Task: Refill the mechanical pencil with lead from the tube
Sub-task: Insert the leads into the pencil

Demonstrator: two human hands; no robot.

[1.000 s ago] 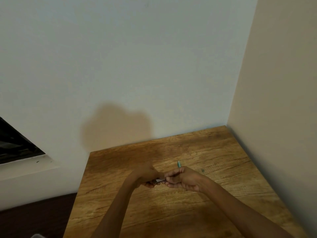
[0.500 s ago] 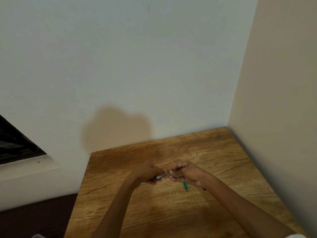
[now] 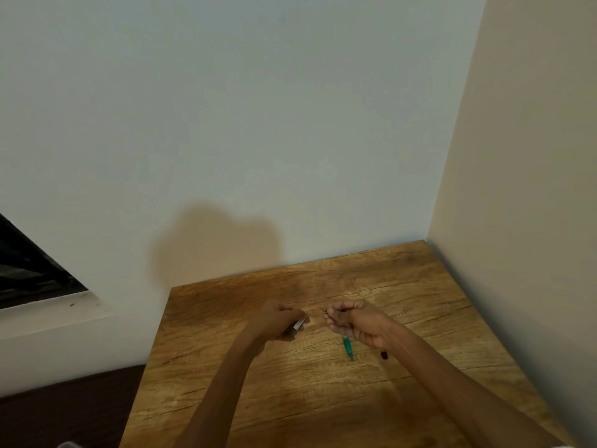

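My left hand [image 3: 276, 321] is closed around a small whitish lead tube [image 3: 299, 324], whose end sticks out towards the right. My right hand [image 3: 357, 321] hovers a short gap to the right, palm turned up and fingertips curled together; nothing shows between them. The green mechanical pencil [image 3: 348, 348] lies on the wooden table [image 3: 323, 399] just below the right hand, its upper end hidden under the palm. A tiny black piece [image 3: 384, 355] rests on the table beside my right wrist.
The table stands in a corner, with a pale wall behind and a beige wall [image 3: 523, 221] close on the right. A dark window opening [image 3: 29, 270] is at the left, and dark floor lies below the table's left edge.
The hands were touching at the tube and have drawn apart. The green pencil, upright in my right hand a second ago, now lies on the table. The small black piece has come into view.
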